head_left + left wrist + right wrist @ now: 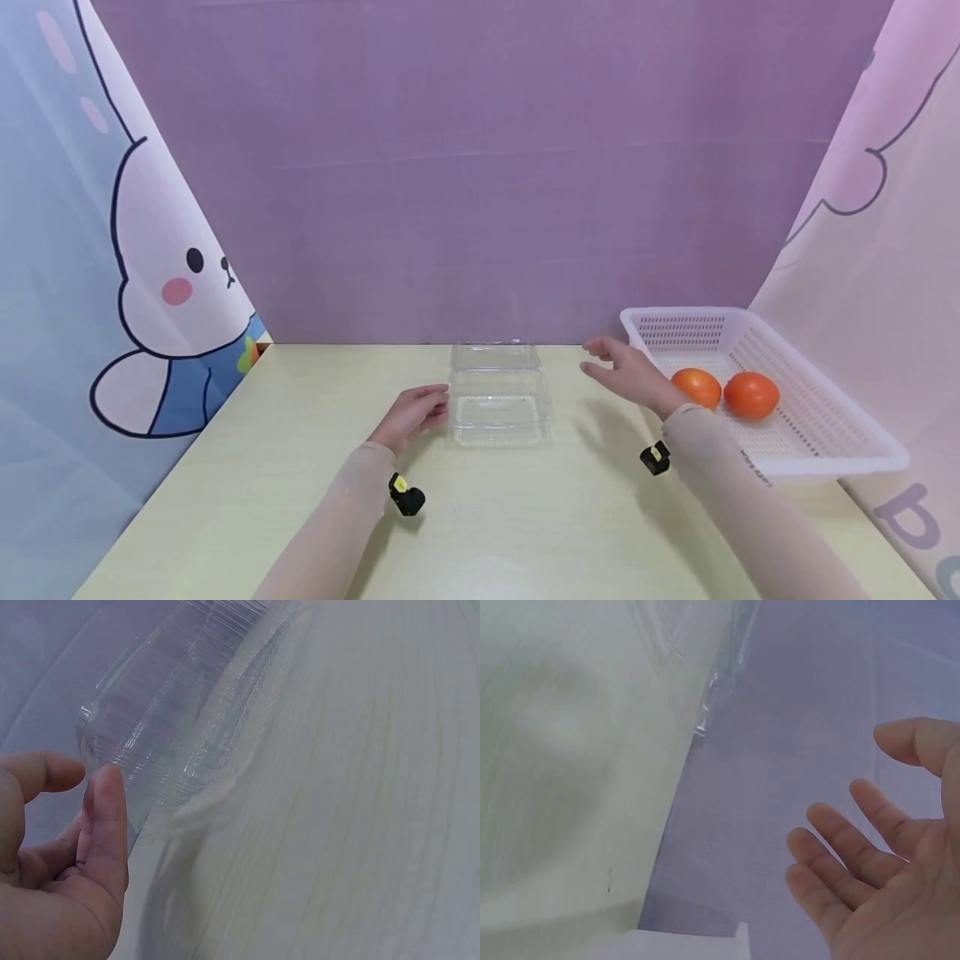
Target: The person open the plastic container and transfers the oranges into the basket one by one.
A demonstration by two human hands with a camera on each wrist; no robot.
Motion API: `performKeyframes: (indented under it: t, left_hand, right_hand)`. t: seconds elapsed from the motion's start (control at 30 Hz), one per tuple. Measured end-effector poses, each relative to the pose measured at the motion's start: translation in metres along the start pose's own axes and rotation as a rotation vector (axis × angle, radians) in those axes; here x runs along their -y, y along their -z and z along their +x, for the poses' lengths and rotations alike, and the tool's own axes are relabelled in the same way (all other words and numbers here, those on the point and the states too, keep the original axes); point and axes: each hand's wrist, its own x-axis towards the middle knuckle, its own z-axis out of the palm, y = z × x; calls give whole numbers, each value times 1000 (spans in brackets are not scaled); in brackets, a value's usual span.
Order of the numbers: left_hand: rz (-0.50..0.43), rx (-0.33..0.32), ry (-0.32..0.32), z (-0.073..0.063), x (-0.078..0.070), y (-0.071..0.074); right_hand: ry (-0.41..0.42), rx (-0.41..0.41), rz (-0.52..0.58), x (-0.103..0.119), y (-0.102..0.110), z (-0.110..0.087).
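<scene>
A clear plastic clamshell box (498, 408) lies with its lid (495, 357) raised at the back of the table. Beside its left edge is my left hand (414, 414), fingers loosely bent. In the left wrist view, the thumb and fingertips (109, 787) meet the edge of the clear box (172, 712); no firm grip shows. My right hand (626, 375) hovers over the table between the box and a white basket, holding nothing. Its fingers (840, 862) are spread and gently bent in the right wrist view.
The white perforated basket (832, 408) stands at the right, with two round orange-red fruits (696, 388) in it, partly behind my right forearm. A purple cloth (480, 183) closes off the back. Printed cloths (45, 333) hang at both sides.
</scene>
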Motion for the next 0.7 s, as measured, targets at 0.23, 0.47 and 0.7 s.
performKeyframes:
  t: [0.23, 0.47, 0.7]
  left_hand:
    - [14, 4, -10, -3, -1, 1]
    - [9, -7, 0, -1, 1, 1]
    - [17, -10, 0, 1, 3, 2]
  right_hand:
    - [-1, -14, 8, -6, -14, -2]
    - [6, -27, 12, -12, -27, -3]
    - [-10, -22, 23, -12, -32, -3]
